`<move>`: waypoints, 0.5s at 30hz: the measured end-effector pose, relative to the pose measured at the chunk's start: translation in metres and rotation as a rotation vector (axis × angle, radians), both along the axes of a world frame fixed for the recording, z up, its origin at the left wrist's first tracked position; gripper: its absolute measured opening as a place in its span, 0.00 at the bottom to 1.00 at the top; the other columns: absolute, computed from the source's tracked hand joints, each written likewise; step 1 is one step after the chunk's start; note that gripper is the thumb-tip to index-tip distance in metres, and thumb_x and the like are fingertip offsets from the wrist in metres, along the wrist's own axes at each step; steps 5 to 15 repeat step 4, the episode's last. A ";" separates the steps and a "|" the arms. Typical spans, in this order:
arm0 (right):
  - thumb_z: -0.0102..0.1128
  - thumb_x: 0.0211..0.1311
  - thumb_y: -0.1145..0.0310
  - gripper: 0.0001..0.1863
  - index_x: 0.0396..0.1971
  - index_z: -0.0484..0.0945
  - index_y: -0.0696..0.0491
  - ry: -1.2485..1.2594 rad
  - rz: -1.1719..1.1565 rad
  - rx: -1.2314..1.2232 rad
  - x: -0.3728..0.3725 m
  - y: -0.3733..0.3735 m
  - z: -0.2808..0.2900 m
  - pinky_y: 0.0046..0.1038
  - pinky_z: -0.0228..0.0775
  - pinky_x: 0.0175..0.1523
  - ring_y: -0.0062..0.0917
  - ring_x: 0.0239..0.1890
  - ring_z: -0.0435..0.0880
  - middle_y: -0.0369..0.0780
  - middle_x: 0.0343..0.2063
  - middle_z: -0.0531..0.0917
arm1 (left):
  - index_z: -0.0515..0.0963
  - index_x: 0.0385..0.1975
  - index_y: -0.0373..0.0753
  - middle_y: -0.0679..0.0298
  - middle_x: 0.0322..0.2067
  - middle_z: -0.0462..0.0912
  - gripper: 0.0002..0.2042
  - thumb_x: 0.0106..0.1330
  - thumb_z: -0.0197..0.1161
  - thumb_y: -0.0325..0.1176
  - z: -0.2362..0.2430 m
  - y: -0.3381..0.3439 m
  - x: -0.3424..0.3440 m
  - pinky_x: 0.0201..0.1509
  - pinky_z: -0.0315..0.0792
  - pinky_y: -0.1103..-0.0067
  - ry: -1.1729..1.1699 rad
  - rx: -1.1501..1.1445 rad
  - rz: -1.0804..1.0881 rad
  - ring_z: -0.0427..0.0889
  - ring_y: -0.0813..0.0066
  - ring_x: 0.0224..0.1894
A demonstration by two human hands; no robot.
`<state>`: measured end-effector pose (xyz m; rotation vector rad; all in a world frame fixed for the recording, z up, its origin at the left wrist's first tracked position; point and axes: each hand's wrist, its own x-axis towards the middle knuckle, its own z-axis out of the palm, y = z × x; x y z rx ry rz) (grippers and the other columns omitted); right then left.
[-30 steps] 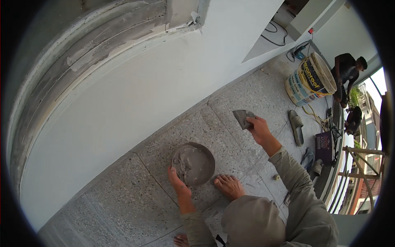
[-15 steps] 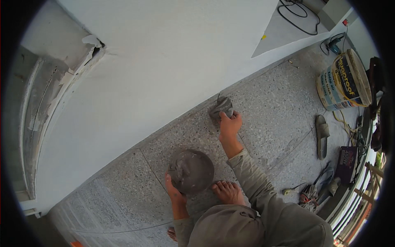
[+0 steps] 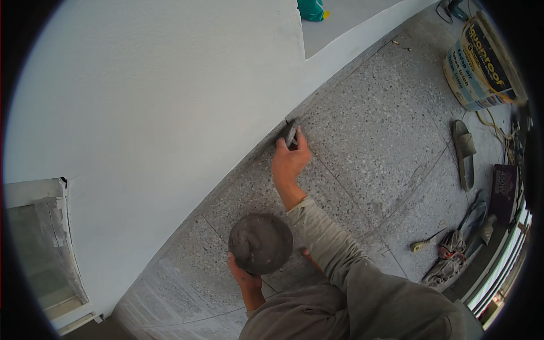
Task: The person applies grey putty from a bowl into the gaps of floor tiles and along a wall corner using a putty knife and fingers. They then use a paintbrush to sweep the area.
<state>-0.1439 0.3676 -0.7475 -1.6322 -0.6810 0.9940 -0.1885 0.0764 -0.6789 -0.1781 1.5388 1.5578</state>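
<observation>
My left hand (image 3: 245,279) grips the lower left rim of a round dark bowl (image 3: 275,258). Wet grey paste, like mortar, lies in the bowl. Stretched out to the foot of the white wall (image 3: 170,113), my right hand (image 3: 292,161) pinches a small flat grey scraper-like piece (image 3: 290,136) between thumb and fingers. Its far edge is at the joint where wall and floor meet, beside a small dark gap (image 3: 288,121). My fingers hide part of the piece, so its exact kind is unclear.
The speckled floor (image 3: 379,136) runs along the wall. On the right stand a large paint bucket (image 3: 476,68), a sandal (image 3: 463,153), a dark box (image 3: 503,187) and a tangle of cords (image 3: 447,263). A green bag (image 3: 311,10) sits beyond the wall's edge.
My right hand has brought the grey piece left and up against the wall base, tilting it on edge. The view has shifted too. My left hand still holds the bowl.
</observation>
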 end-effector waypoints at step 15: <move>0.66 0.58 0.79 0.31 0.64 0.74 0.59 0.058 0.094 0.086 -0.003 -0.013 0.011 0.35 0.69 0.64 0.42 0.59 0.81 0.49 0.58 0.81 | 0.62 0.71 0.39 0.55 0.69 0.65 0.35 0.73 0.50 0.59 0.003 0.001 0.000 0.73 0.61 0.59 0.002 -0.013 0.023 0.65 0.52 0.71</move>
